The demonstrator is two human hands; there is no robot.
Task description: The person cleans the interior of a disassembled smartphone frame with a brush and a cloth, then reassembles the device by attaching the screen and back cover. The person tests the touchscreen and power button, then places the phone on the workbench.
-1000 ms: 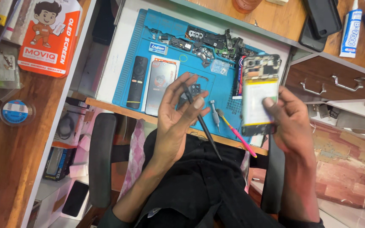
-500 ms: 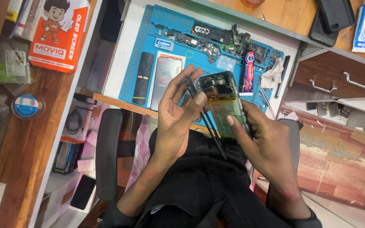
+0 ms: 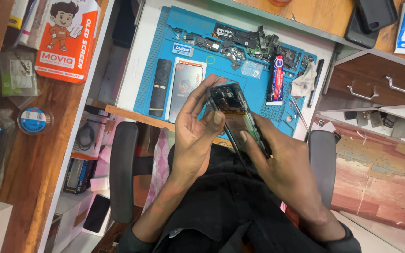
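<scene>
My left hand (image 3: 194,133) and right hand (image 3: 277,164) both grasp the opened phone (image 3: 237,117) above my lap, just before the blue mat (image 3: 254,91), tilted so I see inside.

Bare blue mat (image 3: 258,96) is left at twelve o'clock of the opened phone (image 3: 237,117); it is hemmed by a remote (image 3: 159,86) at ten and a glue tube (image 3: 276,79) at two.

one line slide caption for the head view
Both hands, left hand and right hand, hold an opened phone above a blue repair mat.
</scene>
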